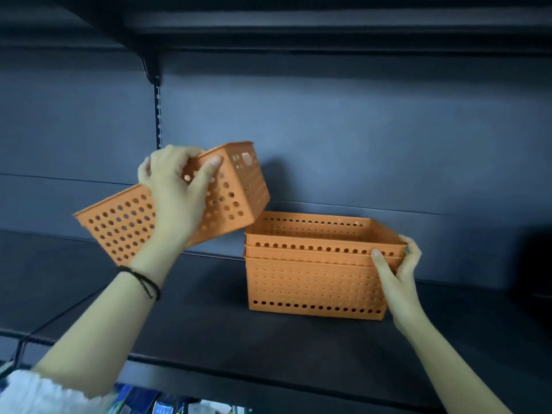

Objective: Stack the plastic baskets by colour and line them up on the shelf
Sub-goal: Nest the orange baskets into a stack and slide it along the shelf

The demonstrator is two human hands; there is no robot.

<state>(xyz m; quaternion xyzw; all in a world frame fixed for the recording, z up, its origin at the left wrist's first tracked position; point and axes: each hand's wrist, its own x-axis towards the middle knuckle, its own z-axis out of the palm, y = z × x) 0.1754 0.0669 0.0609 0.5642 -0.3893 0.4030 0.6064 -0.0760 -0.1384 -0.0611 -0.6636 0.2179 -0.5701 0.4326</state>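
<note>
A stack of three nested orange perforated baskets (313, 282) stands on the dark shelf (209, 333). My right hand (397, 273) grips the stack's front right corner at the rims. My left hand (176, 186) holds another orange basket (239, 186) in the air, tilted with its bottom facing me, to the upper left of the stack. That basket's lower right corner hangs just over the stack's back left rim.
A dark back panel (328, 130) rises behind the shelf, with a slotted upright (158, 115) and a bracket under the upper shelf (298, 22). Blurred items show below the shelf's front edge (167, 404).
</note>
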